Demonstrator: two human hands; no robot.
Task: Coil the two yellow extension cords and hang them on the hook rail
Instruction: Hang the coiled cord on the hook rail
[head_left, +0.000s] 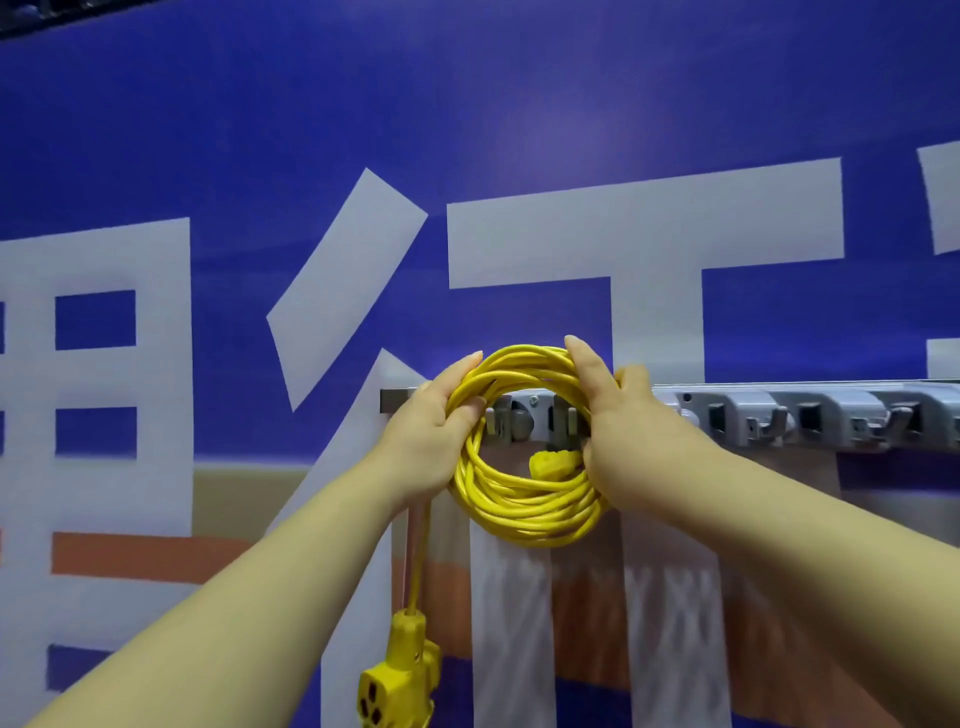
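A coiled yellow extension cord (524, 499) is held up flat against the left end of the grey hook rail (810, 415) on the wall. My left hand (431, 441) grips the coil's left side and my right hand (618, 431) grips its right side. The cord's yellow plug (553, 464) shows inside the ring near my right hand. Its socket end (400, 675) hangs on a loose length below my left wrist. Through the ring I see a hook and a round knob of the rail. Only one cord is in view.
The rail runs from the middle to the right edge, with several grey hooks (774, 423) free along it. Behind it is a blue wall banner (467, 130) with large white characters and orange bands lower down.
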